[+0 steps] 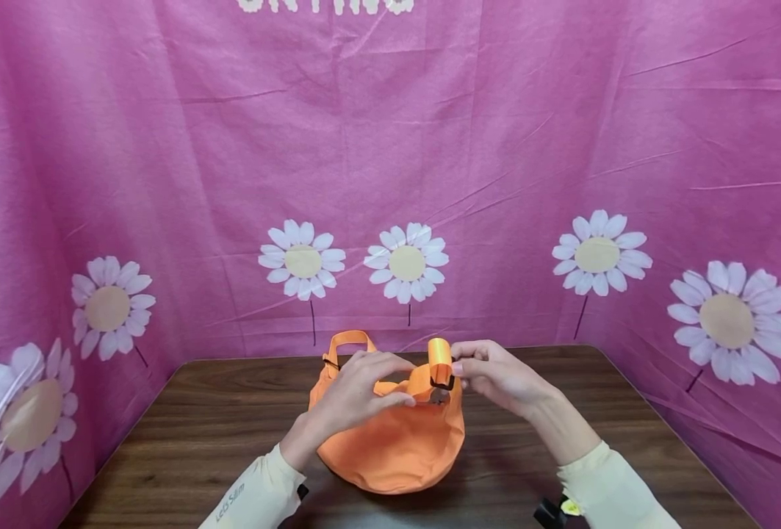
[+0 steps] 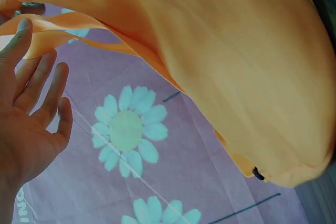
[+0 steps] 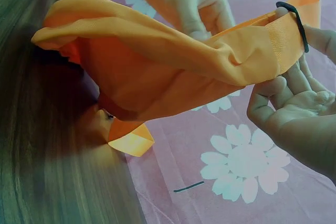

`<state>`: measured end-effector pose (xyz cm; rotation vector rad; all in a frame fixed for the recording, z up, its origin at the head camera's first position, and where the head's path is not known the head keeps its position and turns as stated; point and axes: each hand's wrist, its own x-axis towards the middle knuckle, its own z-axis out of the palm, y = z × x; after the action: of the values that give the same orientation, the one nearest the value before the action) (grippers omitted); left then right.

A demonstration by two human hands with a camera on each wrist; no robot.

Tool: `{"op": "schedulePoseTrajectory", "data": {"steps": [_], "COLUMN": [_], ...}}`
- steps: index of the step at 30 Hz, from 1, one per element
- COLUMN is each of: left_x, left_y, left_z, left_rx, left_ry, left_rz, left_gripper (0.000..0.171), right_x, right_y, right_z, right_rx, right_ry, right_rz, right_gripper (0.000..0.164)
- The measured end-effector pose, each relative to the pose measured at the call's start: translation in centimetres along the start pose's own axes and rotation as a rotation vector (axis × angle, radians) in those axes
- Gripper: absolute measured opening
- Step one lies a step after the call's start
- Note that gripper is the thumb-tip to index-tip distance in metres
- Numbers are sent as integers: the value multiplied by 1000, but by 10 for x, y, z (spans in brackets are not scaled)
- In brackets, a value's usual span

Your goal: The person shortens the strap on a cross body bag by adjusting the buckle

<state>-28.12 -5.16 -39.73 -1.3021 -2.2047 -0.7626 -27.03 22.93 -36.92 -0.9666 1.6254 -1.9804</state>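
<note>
An orange fabric bag [image 1: 390, 455] stands on the table, its strap threaded through a black buckle [image 3: 296, 24] at the right. My right hand [image 1: 496, 375] pinches the strap [image 1: 439, 356] beside this buckle, where it folds into an upright loop. With thumb and fingers, my left hand [image 1: 366, 386] holds the bag's strap at its near side, left of the buckle; its other fingers are loosely extended in the left wrist view. At the bag's far left, a second strap loop [image 1: 353, 338] sticks up. Part of the bag's top is hidden behind my left hand.
The brown wooden table [image 1: 218, 419] lies under the bag. A pink cloth [image 1: 390, 147] printed with white daisies hangs behind and at both sides. Dark wrist-camera parts [image 1: 549, 512] show near my right sleeve.
</note>
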Motion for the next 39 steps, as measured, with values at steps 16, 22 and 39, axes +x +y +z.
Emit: {"op": "schedulePoseTrajectory", "data": {"steps": [16,22,39], "left_x": [-3,-4,-11], "left_y": [-28,-36,-46], "left_z": [-15,-19,-38], "left_rx": [109,74,95], "left_ry": [-35,-57,-87], "left_rz": [19,7,-46], "left_gripper": [41,40,45], "right_x": [-6,-7,-6], "right_y": [-4,-4,-9], "right_z": [-5,-7,-17], "right_rx": [58,47,108], "right_ry": [36,48,80], "right_rz": [-52,-59,-62], "right_gripper": [24,22,27]}}
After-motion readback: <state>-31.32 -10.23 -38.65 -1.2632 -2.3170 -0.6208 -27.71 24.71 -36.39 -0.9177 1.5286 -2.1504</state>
